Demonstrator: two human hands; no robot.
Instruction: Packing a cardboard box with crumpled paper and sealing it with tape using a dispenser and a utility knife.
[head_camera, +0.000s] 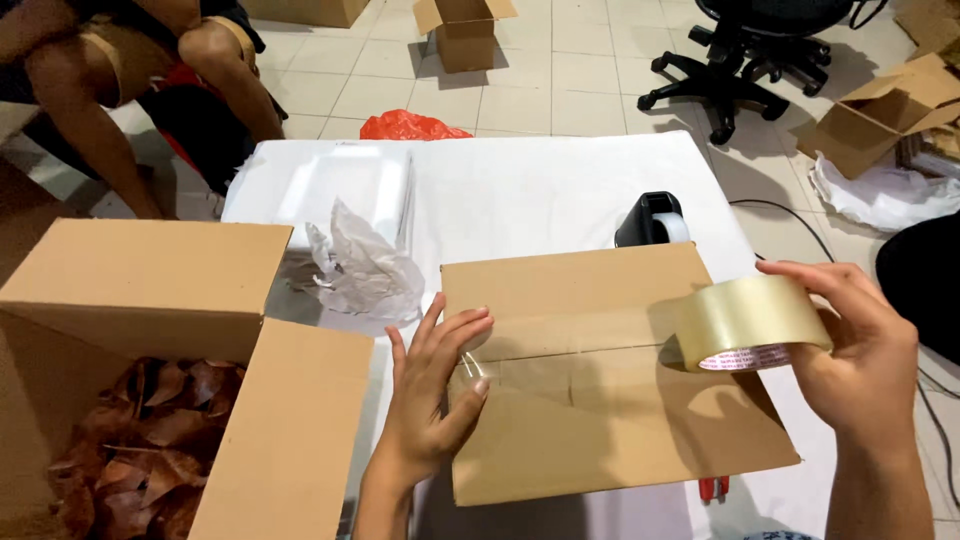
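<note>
**Observer:** While the strip is stretched like that, where does each hand sit?

**Me:** Entry: my left hand (432, 395) lies flat on the closed cardboard box (610, 375), fingers (462, 335) spread and only slightly curled, palm down at the box's left end. It pins the free end of the clear tape on the centre seam. It grips nothing; it only presses.

**Observer:** And the other?

**Me:** My right hand (862, 345) holds the roll of clear tape (750, 322) above the box's right end, fingers wrapped round the far rim, thumb underneath. The fingers are half closed on the roll, not clenched. A thin, shiny strip runs from the roll back to my left fingertips, roughly along the seam.

**Observer:** Note on doing this step well?

**Me:** Judgement: keep the strip taut and centred over the join of the two flaps, hold the roll low so the tape meets the cardboard without bubbles, and keep the left hand pressing firmly so the start does not lift.

**Observer:** Surroundings?

**Me:** The box rests on the white worktop (540, 190). A black tape dispenser (652, 218) stands just behind it; crumpled white paper (365, 265) lies to the left, beside an open box of brown leaves (150, 440).
</note>
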